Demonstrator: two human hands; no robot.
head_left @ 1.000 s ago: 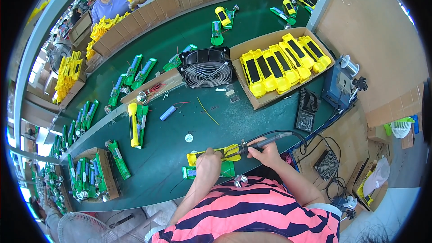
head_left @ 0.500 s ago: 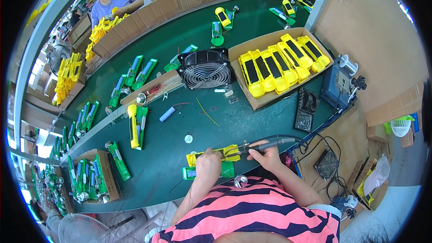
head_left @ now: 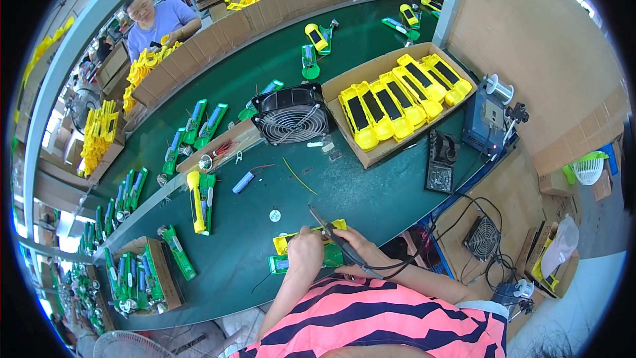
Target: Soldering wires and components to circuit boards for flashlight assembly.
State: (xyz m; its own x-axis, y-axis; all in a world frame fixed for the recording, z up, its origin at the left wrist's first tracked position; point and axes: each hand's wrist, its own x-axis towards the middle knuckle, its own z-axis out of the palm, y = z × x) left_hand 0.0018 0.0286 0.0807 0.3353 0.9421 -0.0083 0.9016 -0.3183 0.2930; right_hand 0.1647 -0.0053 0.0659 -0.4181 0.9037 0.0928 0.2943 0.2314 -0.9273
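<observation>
My left hand (head_left: 305, 254) is closed over a yellow plastic casing (head_left: 281, 244) near the front edge of the bench. Its fingertips press together, and whatever they pinch is hidden. Just beneath lies a green casing half (head_left: 332, 256) with a blue battery cell (head_left: 281, 264), partly covered by that hand. A soldering iron (head_left: 340, 241) is gripped in my right hand (head_left: 361, 246), its bare tip pointing away and to the left, above the casing. From its handle the black cable runs off to the right.
A cardboard box (head_left: 371, 158) of yellow casings with black panels stands at the back right, beside a black fan (head_left: 291, 119). Farther right are a blue soldering station (head_left: 482, 122) and a solder spool (head_left: 499, 89). Another box (head_left: 173, 290) holds green casings. A co-worker (head_left: 159, 23) sits beyond the cardboard wall.
My right hand has drawn back and turned the soldering iron, so its tip now rises beyond the yellow casing. My left hand stays over the casing. The whole view has shifted slightly.
</observation>
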